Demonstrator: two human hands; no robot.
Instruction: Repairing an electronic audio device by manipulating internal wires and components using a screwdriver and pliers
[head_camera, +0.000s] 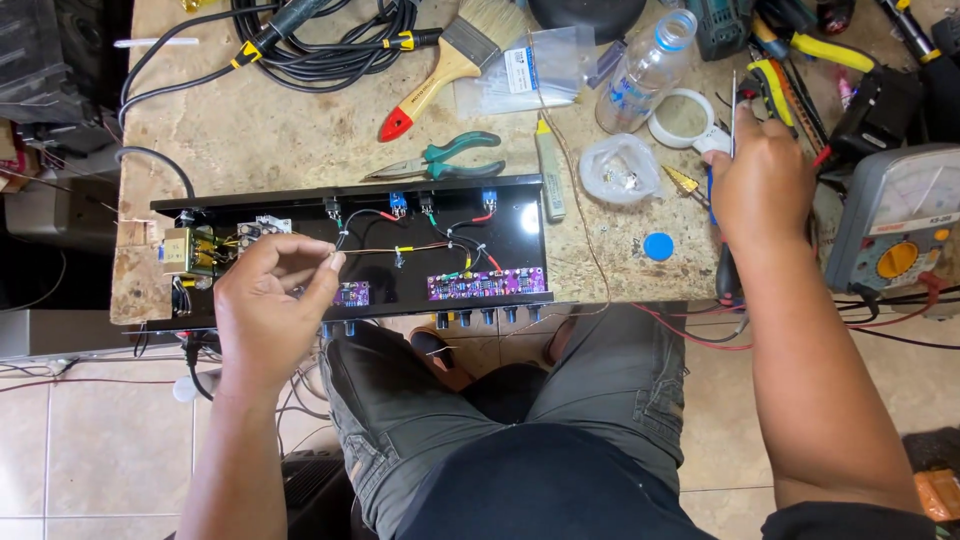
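Head view: a stone-topped table (260, 130) fills the upper frame. Low on it, left of centre, lies an open black chassis (350, 250) with purple boards (487, 284) and coloured wiring. The left hand (270, 305) hovers over its left part, fingers pinched on a thin wire (400, 249) running right across the chassis. The right hand (757, 180), at upper right, is closed around a slim tool (733, 110) pointing up. A multimeter (895, 235) sits at the right edge, a paintbrush (455, 60) and green pliers (450, 158) at top centre.
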